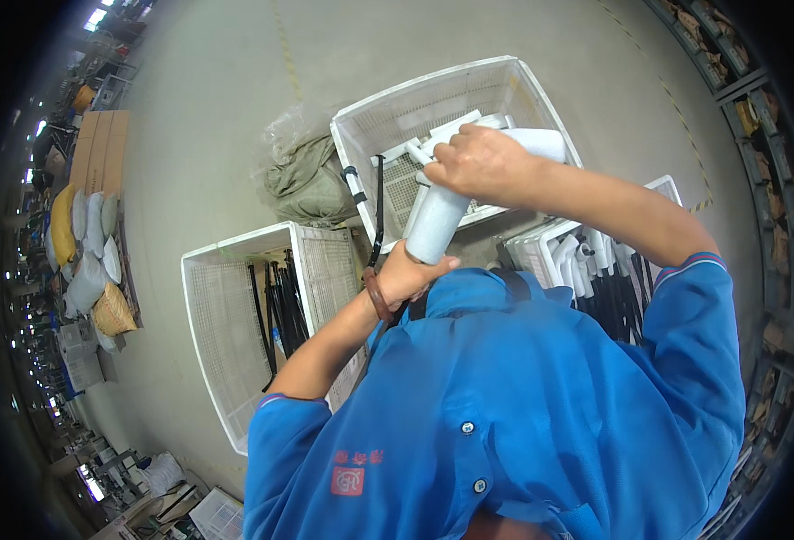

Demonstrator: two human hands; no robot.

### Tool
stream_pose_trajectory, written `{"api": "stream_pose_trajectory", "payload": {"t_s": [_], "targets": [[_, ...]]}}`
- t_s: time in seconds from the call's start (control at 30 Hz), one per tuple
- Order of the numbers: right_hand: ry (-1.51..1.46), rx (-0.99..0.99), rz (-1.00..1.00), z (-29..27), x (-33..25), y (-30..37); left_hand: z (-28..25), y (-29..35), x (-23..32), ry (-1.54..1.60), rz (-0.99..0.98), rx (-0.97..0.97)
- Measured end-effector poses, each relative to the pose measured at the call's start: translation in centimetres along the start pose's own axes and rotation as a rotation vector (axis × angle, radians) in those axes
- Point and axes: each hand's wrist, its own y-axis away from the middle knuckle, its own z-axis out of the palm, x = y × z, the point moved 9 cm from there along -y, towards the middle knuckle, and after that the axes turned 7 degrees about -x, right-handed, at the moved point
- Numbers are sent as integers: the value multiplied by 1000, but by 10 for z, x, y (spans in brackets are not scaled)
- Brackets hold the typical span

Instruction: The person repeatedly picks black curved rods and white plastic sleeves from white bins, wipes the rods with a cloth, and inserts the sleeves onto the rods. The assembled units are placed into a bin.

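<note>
My right hand [480, 164] is closed round the upper end of a white foam-wrapped cylinder [438, 225], over the near part of a large white crate [419, 85]. Against the cylinder's lower end is my left hand [403, 274], its fingers curled and partly hidden below it, thumb to the right. A thin black rod [379, 202] rises beside the left hand; whether that hand grips it I cannot tell. Several white parts [455, 126] lie in the crate. Another white wrapped piece [541, 144] extends right of my right hand; I cannot tell if it joins the cylinder.
A white crate [235, 241] with black rods [284, 301] stands at left. Another white crate [665, 187] at right holds white-headed parts [577, 261] with black shafts. A green sack [311, 184] lies between crates. Filled sacks [91, 238] and shelving [748, 99] line the sides.
</note>
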Motion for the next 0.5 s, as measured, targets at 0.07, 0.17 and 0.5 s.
{"api": "stream_pose_trajectory", "payload": {"t_s": [0.07,0.17,0.5], "targets": [[42,42,-18,6,-16,-5,0,1,-6,52,37,-23],[49,174,19,-4,-25,-6,-5,4,-11,91,25,-20],[-792,646,794,-3,26,91,32,-49,232,-82,623,-185]]}}
